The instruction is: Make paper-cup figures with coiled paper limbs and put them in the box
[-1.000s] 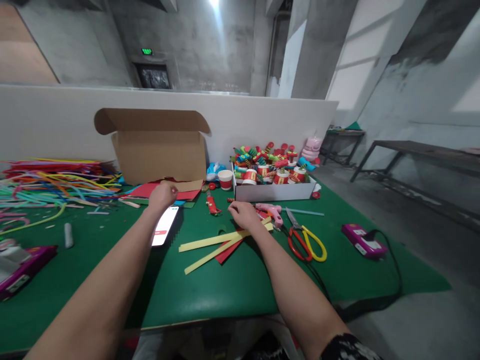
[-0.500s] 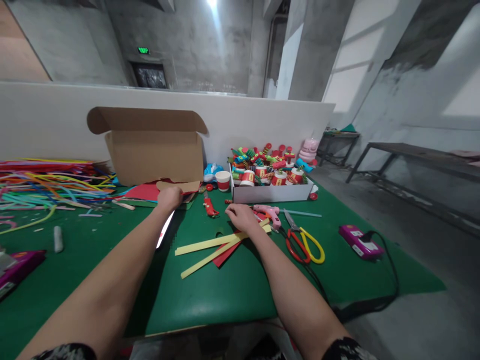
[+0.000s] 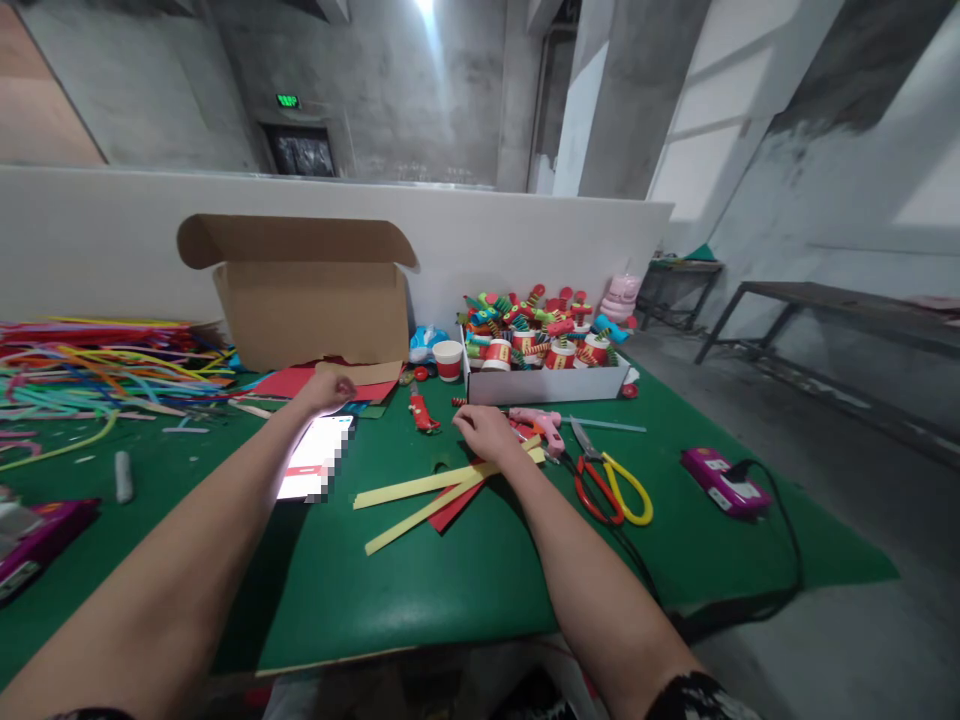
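My left hand, its fingers curled in, is over the front of a stack of coloured paper sheets. Whether it grips anything there is hidden. A lit phone lies beside my left forearm, partly covered by it. On the green table rests my right hand, fingers bent and drawn together; what they hold, if anything, does not show. Under its wrist lie yellow paper strips and a red piece of paper. Just right of it is a pink glue gun.
Scissors lie right of my right hand, a red cutter left of it. Behind stand a paper cup, a white box of crafted toys and an open cardboard box. Pipe cleaners cover the far left.
My left hand and forearm have shifted slightly left, exposing more of the lit phone. My right hand has stayed in place.
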Tool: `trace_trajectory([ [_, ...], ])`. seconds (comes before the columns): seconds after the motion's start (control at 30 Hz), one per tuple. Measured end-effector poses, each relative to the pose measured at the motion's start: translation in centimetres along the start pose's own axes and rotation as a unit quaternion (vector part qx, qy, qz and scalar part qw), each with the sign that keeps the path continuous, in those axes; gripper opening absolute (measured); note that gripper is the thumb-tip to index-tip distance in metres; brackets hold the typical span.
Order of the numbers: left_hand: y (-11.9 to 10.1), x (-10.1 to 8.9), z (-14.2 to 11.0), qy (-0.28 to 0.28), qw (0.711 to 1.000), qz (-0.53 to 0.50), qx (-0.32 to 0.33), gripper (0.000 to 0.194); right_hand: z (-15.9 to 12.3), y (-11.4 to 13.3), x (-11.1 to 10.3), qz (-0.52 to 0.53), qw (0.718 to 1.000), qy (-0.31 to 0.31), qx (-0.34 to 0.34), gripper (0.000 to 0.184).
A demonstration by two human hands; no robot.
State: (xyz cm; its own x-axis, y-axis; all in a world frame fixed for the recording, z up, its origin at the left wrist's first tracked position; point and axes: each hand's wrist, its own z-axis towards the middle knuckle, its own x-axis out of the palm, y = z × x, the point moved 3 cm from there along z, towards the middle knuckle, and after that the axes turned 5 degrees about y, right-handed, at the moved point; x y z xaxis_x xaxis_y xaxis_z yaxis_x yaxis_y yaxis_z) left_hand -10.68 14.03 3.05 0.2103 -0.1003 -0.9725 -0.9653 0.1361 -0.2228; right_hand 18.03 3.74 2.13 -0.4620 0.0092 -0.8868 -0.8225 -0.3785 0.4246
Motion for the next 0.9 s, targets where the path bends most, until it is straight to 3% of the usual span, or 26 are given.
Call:
trace_trajectory([
  [0.23, -0.6, 0.4, -0.7, 0.046, 0.998, 0.051, -0.014, 0.015, 0.0, 0.1, -0.1, 0.001, 1.0, 0.0, 0.0, 0.021],
  [0.9, -1.8, 0.6, -0.8, 0.049, 0.99, 0.111, -0.073, 0.023, 0.1, -0.3, 0.0, -0.001, 1.0, -0.005, -0.003, 0.021],
])
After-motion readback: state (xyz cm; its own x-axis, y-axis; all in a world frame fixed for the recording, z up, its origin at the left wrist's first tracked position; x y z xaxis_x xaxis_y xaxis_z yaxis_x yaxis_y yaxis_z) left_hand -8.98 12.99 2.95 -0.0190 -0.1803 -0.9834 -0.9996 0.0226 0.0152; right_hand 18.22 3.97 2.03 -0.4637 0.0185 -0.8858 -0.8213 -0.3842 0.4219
